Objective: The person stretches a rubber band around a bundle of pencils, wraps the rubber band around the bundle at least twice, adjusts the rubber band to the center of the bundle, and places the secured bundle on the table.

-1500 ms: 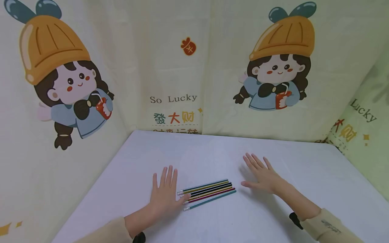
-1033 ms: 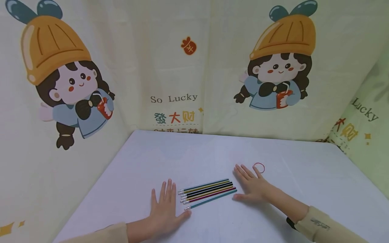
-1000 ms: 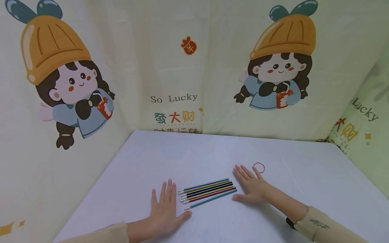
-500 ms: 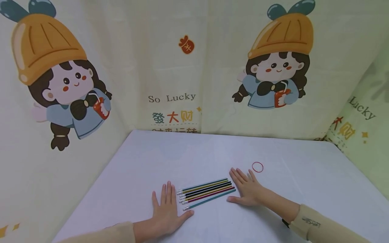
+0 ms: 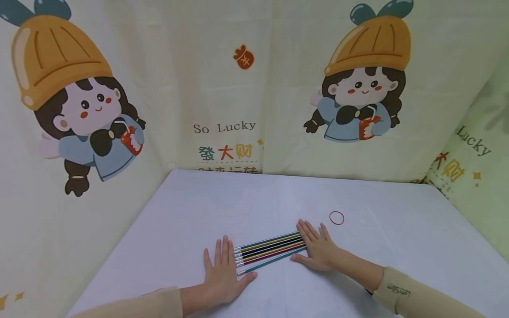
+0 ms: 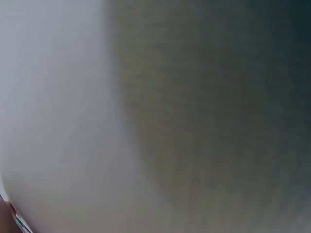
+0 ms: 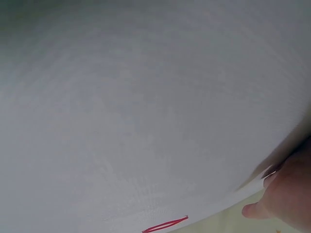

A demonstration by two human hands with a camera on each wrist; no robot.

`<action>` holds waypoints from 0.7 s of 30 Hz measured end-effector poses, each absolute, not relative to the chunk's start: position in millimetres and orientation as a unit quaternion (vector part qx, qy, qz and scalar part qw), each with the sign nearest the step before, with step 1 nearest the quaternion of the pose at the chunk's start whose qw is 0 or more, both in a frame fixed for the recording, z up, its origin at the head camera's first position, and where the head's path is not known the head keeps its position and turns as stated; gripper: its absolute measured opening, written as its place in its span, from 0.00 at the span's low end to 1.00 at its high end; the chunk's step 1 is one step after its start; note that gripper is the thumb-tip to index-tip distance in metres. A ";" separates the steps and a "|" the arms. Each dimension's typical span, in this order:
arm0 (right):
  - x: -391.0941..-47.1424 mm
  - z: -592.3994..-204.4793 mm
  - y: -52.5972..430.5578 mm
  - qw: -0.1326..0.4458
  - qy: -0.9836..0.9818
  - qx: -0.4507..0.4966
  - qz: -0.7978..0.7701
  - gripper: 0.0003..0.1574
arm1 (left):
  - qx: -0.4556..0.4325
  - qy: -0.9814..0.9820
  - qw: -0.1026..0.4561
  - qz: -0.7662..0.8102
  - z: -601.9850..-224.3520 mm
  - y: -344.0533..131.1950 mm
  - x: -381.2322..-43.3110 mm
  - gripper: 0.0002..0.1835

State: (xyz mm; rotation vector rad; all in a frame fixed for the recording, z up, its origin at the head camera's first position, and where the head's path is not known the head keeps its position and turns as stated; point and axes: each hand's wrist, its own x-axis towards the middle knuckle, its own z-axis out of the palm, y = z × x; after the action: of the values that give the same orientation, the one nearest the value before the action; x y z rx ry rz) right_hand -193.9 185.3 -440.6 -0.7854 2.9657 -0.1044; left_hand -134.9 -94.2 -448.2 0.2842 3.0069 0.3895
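Note:
Several pencils (image 5: 270,248) lie side by side on the white table, in teal, yellow, black and red, with their eraser ends to the left. The nearest teal pencil (image 5: 267,263) sits slightly apart from the others. My left hand (image 5: 222,276) has its fingers straight at the eraser ends, the thumb spread below them. Against the other ends is my right hand (image 5: 318,251), fingers straight, thumb near the teal pencil's end. A thin red rubber band (image 5: 336,217) lies beyond the right hand; the right wrist view also shows it at the bottom.
The white table (image 5: 397,229) reaches back to a cream cloth backdrop (image 5: 286,159) with printed cartoon figures and lettering. Another cloth hangs at the right side. Sleeve and table fill most of the left wrist view.
My right hand has moved left and nearer, uncovering the red rubber band and reaching the pencil ends. The left hand has first drawn nearer, then shifted right to the eraser ends.

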 end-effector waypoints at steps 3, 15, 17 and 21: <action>-193.1 -439.5 184.0 0.038 0.968 -0.247 -0.033 0.60 | 0.094 0.986 0.043 0.129 -448.6 -91.8 -135.1 0.58; -191.6 -437.0 179.4 0.048 0.971 -0.233 -0.035 0.61 | 0.085 0.989 0.045 0.111 -448.3 -88.4 -135.9 0.56; -191.1 -435.9 178.9 0.050 0.970 -0.233 -0.034 0.61 | 0.083 0.989 0.051 0.110 -447.3 -88.8 -135.5 0.56; -189.8 -433.1 178.1 0.051 0.971 -0.233 -0.031 0.61 | 0.079 0.989 0.057 0.114 -444.1 -90.1 -134.3 0.57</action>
State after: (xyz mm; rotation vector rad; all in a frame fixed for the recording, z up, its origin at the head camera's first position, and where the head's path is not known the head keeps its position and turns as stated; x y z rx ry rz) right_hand -189.8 178.1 -433.1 -0.7074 2.9536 -0.0949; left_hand -134.3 -90.1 -444.1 0.2408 2.9982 0.3461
